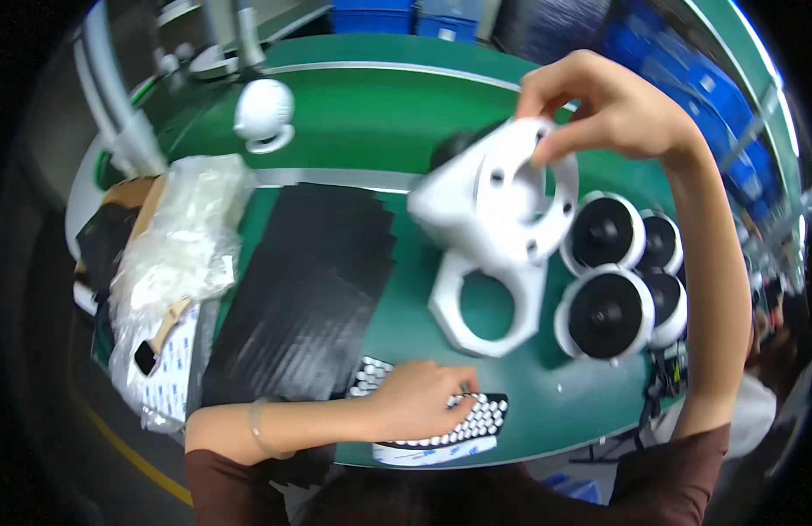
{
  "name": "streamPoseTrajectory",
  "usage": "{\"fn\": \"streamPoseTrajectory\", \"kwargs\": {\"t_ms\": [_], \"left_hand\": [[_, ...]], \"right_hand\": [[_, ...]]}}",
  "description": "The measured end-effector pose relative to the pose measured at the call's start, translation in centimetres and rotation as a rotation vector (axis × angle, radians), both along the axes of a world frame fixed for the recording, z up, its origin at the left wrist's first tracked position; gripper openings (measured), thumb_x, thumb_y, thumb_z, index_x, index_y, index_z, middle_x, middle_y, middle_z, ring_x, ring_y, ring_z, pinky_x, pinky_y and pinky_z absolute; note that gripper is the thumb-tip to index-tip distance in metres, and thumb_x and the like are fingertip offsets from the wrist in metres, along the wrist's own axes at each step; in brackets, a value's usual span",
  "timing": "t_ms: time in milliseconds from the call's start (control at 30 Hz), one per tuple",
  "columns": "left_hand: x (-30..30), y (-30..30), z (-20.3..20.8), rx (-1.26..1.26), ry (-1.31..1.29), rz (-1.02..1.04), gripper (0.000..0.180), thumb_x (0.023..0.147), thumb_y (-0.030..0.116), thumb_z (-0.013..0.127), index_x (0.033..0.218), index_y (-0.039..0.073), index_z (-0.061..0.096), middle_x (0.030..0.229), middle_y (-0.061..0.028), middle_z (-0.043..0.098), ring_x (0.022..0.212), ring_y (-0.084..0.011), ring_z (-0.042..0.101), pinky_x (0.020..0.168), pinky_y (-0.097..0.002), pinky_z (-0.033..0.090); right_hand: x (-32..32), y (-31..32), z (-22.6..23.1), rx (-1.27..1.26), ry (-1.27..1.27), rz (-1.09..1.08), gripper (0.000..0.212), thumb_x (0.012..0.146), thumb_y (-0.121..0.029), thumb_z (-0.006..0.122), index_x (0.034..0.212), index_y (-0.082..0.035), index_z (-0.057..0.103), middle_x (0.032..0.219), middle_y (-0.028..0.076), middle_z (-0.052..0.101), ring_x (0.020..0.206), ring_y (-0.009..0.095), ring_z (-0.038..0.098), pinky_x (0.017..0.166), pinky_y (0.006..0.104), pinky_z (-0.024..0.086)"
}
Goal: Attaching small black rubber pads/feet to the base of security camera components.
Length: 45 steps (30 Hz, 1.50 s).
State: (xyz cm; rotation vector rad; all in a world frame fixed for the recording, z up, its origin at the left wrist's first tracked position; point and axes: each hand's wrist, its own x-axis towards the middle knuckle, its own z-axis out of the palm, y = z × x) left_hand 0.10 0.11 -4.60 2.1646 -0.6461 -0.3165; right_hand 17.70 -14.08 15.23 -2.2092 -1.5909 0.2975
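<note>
My right hand (609, 103) grips the rim of a white plastic housing (463, 197). The housing is tilted over the table, blurred, with a round opening and several dark holes around it. Beneath it a white octagonal ring (448, 311) rests on the green mat. My left hand (423, 401) is low at the table's near edge, thumb and fingers closed over a black sheet of white round pads (485, 418). Whether a pad is between the fingertips is too small to tell. White backing paper with blue print (441, 453) sticks out under the sheet.
Left of centre lies a stack of black sheets (305, 280). Farther left are clear plastic bags (182, 232) and a wristwatch (147, 357). Several white round units with black faces (603, 316) stand at right. A white rounded device (264, 114) sits on the conveyor (371, 110) behind.
</note>
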Motion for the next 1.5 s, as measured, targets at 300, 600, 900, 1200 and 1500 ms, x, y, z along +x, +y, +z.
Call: {"fn": "streamPoseTrajectory", "kwargs": {"t_ms": [300,600,900,1200,1500], "left_hand": [[0.1,-0.3,-1.1,0.027,-0.028,-0.054,0.019,0.078,0.03,0.053,0.085,0.014,0.062,0.061,-0.0105,0.061,0.051,-0.0282,0.058,0.05,-0.0382,0.046],[-0.1,-0.3,-0.7,-0.001,-0.042,-0.037,0.018,0.08,0.028,0.052,0.084,0.014,0.062,0.045,-0.0079,0.053,0.045,-0.0273,0.055,0.046,-0.039,0.044],[-0.1,-0.3,-0.8,-0.008,-0.051,-0.052,0.019,0.08,0.028,0.052,0.085,0.012,0.062,0.042,-0.0078,0.05,0.041,-0.0262,0.053,0.042,-0.0381,0.042],[-0.1,-0.2,-0.9,0.018,-0.055,-0.031,0.019,0.081,0.028,0.051,0.084,0.013,0.062,0.043,-0.007,0.05,0.042,-0.0252,0.054,0.043,-0.0368,0.044],[0.4,-0.3,-0.8,0.121,0.026,-0.112,0.015,0.073,0.019,0.052,0.074,0.007,0.06,0.066,-0.0155,0.059,0.064,-0.0333,0.058,0.058,-0.0427,0.046]], "right_hand": [[10.5,8.3,-15.7,0.339,-0.832,-0.407,0.003,0.069,-0.011,0.055,0.071,-0.008,0.055,0.073,0.007,0.053,0.072,0.025,0.057,0.055,0.0388,0.048],[13.8,2.1,-18.6,-0.187,-0.608,-0.491,0.022,0.075,-0.003,0.046,0.092,-0.007,0.058,0.096,0.01,0.057,0.088,0.027,0.057,0.076,0.0377,0.047],[11.4,3.4,-17.4,-0.734,-0.421,-0.655,0.024,0.073,-0.011,0.048,0.089,-0.007,0.064,0.101,0.015,0.06,0.091,0.028,0.059,0.076,0.037,0.048],[7.4,11.6,-16.0,-0.288,-0.574,-0.626,0.014,0.073,-0.015,0.057,0.081,-0.009,0.065,0.092,0.012,0.063,0.086,0.028,0.062,0.067,0.0382,0.051],[7.8,23.7,-19.5,0.334,-0.428,-0.743,0.104,0.057,-0.032,0.077,0.136,-0.032,0.009,0.141,0.019,0.0,0.126,0.044,0.012,0.087,0.0648,0.029]]}}
